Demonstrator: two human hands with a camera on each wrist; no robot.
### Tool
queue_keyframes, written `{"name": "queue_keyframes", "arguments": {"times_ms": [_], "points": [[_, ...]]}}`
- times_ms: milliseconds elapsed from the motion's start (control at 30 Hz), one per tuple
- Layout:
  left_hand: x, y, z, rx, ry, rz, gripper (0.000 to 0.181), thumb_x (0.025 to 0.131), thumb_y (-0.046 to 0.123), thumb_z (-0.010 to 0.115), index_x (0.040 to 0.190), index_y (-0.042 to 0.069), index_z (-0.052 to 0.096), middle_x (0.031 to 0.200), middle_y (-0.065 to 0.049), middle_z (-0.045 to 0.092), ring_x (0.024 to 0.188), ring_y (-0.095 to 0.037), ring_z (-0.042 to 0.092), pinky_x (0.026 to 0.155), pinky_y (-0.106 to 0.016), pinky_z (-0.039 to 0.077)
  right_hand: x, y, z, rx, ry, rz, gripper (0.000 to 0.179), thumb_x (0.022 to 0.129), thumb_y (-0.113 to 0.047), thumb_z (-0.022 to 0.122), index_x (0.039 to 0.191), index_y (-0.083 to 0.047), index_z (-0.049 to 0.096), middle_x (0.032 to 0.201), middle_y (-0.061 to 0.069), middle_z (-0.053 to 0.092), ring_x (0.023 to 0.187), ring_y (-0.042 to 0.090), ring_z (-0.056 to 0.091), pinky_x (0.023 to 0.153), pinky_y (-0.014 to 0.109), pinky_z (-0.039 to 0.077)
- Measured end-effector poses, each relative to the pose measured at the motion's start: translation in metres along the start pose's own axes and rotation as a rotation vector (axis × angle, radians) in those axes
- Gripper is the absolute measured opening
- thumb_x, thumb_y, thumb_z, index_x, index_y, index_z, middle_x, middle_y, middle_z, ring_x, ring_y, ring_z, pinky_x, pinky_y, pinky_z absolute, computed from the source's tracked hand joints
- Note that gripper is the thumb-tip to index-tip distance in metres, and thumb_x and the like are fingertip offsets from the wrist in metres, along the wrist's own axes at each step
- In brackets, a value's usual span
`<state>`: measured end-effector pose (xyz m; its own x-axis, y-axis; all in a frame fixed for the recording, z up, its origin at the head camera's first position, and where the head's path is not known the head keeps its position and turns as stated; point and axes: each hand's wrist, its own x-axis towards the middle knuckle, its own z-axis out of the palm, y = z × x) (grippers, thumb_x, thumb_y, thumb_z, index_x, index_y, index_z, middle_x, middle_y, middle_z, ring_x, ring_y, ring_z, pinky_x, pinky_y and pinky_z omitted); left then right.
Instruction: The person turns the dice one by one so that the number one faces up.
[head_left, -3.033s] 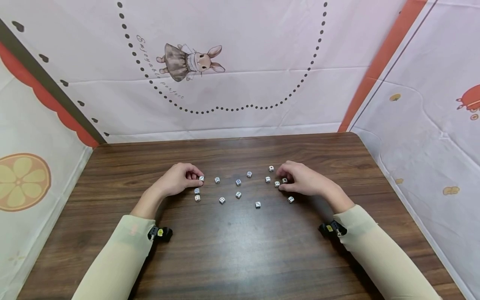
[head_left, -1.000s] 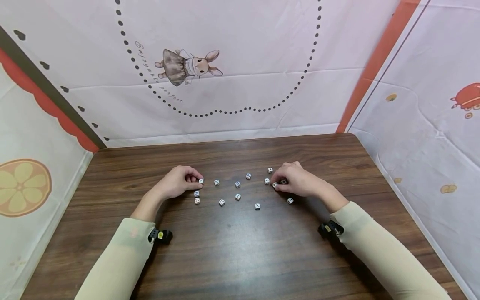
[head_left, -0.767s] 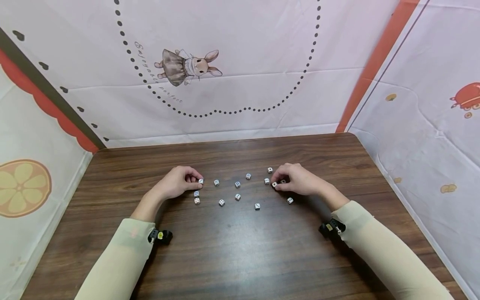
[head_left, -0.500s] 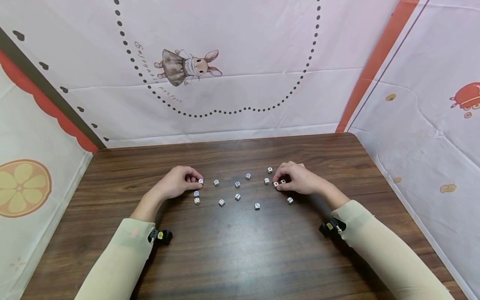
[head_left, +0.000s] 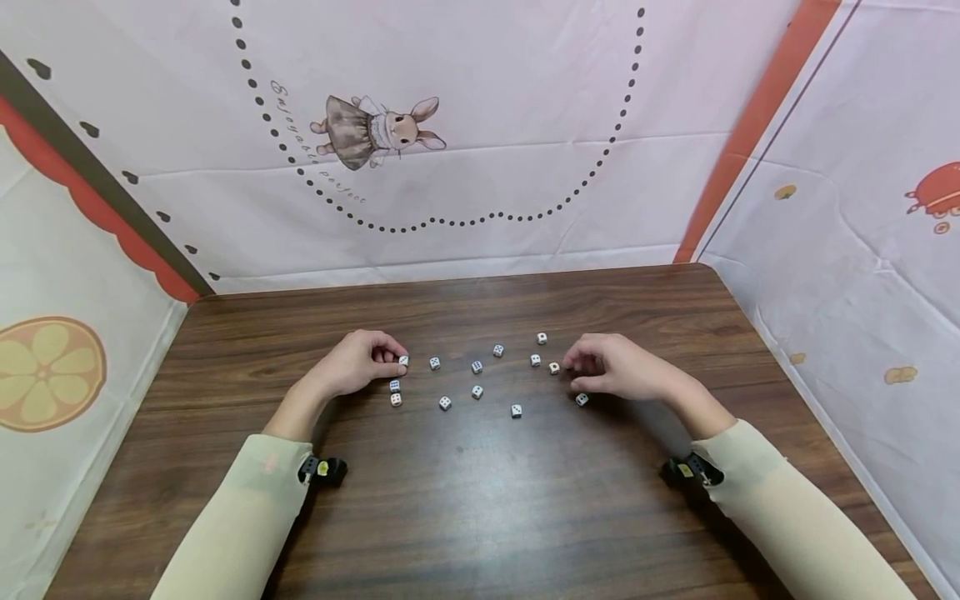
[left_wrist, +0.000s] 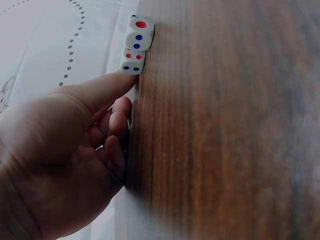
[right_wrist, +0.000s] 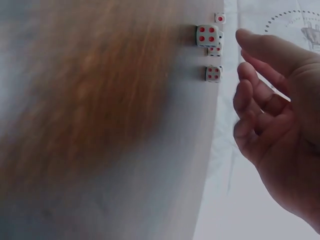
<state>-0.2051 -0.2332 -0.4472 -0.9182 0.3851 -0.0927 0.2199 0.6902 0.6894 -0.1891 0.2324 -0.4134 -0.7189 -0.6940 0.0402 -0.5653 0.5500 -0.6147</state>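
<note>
Head view shows the left hand (head_left: 352, 364) resting on the brown table (head_left: 465, 500), fingers curled under, thumb tip touching a die (head_left: 403, 361) at the left end of the scattered dice. The right hand (head_left: 618, 375) hovers loosely curled and holds nothing, just right of another die (head_left: 554, 367), with one more die (head_left: 582, 399) beside its thumb.

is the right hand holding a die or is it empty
Empty. The right hand has loosely curled fingers with nothing between them, and the nearest die lies on the table, apart from the fingertips.
</note>
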Motion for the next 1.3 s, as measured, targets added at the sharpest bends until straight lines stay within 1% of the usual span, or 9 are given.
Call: {"name": "queue_keyframes", "arguments": {"times_ms": [133, 267, 367, 500, 600, 767, 1000, 1167, 1300], "points": [[0.0, 0.0, 0.0, -0.002, 0.003, 0.005, 0.016, 0.093, 0.018, 0.085, 0.106, 0.011, 0.08, 0.085, -0.001, 0.064, 0.079, -0.019, 0.057, 0.071, -0.031, 0.047, -0.011, -0.002, 0.001, -0.013, -0.048, -0.023, 0.025, 0.09, -0.011, 0.086, 0.113, -0.01, 0.076, 0.094, 0.0, 0.065, 0.083, 0.017, 0.062, 0.073, 0.034, 0.053], [-0.001, 0.0, 0.0, -0.01, 0.004, 0.004, 0.017, 0.093, 0.019, 0.085, 0.106, 0.011, 0.079, 0.086, -0.002, 0.064, 0.079, -0.019, 0.057, 0.071, -0.031, 0.047, -0.018, 0.0, 0.005, -0.01, -0.091, -0.037, 0.027, 0.091, -0.009, 0.085, 0.116, -0.011, 0.076, 0.102, 0.001, 0.067, 0.083, 0.017, 0.064, 0.073, 0.033, 0.054], [-0.001, -0.001, 0.0, -0.013, 0.0, 0.002, 0.017, 0.093, 0.02, 0.086, 0.106, 0.011, 0.079, 0.086, -0.002, 0.064, 0.079, -0.019, 0.057, 0.071, -0.031, 0.047, -0.021, 0.003, 0.009, -0.004, -0.108, -0.035, 0.028, 0.091, -0.008, 0.084, 0.117, -0.011, 0.076, 0.107, 0.0, 0.068, 0.082, 0.013, 0.063, 0.072, 0.031, 0.055], [-0.001, -0.001, 0.001, -0.012, -0.002, 0.003, 0.018, 0.093, 0.02, 0.086, 0.107, 0.011, 0.079, 0.086, -0.002, 0.064, 0.079, -0.019, 0.057, 0.071, -0.031, 0.047, -0.024, 0.006, 0.012, -0.011, -0.107, -0.039, 0.023, 0.092, -0.008, 0.084, 0.113, -0.013, 0.078, 0.102, -0.003, 0.067, 0.079, 0.005, 0.061, 0.07, 0.029, 0.054], [-0.001, -0.001, 0.0, -0.011, 0.0, 0.002, 0.018, 0.093, 0.02, 0.086, 0.107, 0.011, 0.079, 0.086, -0.002, 0.064, 0.079, -0.019, 0.057, 0.071, -0.031, 0.047, -0.024, 0.007, 0.013, -0.026, -0.095, -0.059, 0.018, 0.092, -0.008, 0.083, 0.108, -0.014, 0.079, 0.097, -0.005, 0.067, 0.078, 0.004, 0.06, 0.069, 0.03, 0.054], [-0.001, 0.0, 0.0, -0.014, 0.0, 0.001, 0.017, 0.093, 0.02, 0.086, 0.107, 0.011, 0.08, 0.086, -0.002, 0.064, 0.079, -0.019, 0.057, 0.071, -0.03, 0.047, -0.024, 0.008, 0.013, -0.025, -0.08, -0.061, 0.013, 0.093, -0.009, 0.082, 0.103, -0.016, 0.077, 0.093, -0.01, 0.066, 0.078, 0.004, 0.06, 0.069, 0.031, 0.054], [-0.001, -0.001, 0.001, -0.019, 0.002, 0.004, 0.017, 0.093, 0.019, 0.085, 0.107, 0.011, 0.08, 0.086, -0.002, 0.064, 0.079, -0.019, 0.057, 0.07, -0.03, 0.047, -0.022, 0.005, 0.014, 0.026, -0.061, -0.023, 0.017, 0.093, -0.006, 0.081, 0.101, -0.018, 0.072, 0.088, -0.013, 0.066, 0.078, 0.008, 0.062, 0.069, 0.03, 0.053], [-0.001, -0.001, 0.001, -0.015, 0.005, 0.007, 0.016, 0.093, 0.019, 0.086, 0.106, 0.012, 0.08, 0.085, -0.001, 0.064, 0.078, -0.018, 0.057, 0.07, -0.03, 0.047, -0.021, 0.006, 0.016, 0.045, -0.051, -0.036, 0.015, 0.094, -0.008, 0.082, 0.101, -0.017, 0.072, 0.089, -0.012, 0.066, 0.08, 0.008, 0.061, 0.071, 0.031, 0.053], [-0.001, -0.001, 0.001, -0.015, 0.005, 0.007, 0.016, 0.093, 0.019, 0.086, 0.106, 0.012, 0.08, 0.084, -0.001, 0.064, 0.077, -0.018, 0.057, 0.07, -0.03, 0.046, -0.02, 0.007, 0.017, 0.075, -0.064, -0.015, 0.015, 0.093, -0.006, 0.082, 0.101, -0.015, 0.073, 0.086, -0.01, 0.065, 0.079, 0.009, 0.061, 0.07, 0.029, 0.052]]}}
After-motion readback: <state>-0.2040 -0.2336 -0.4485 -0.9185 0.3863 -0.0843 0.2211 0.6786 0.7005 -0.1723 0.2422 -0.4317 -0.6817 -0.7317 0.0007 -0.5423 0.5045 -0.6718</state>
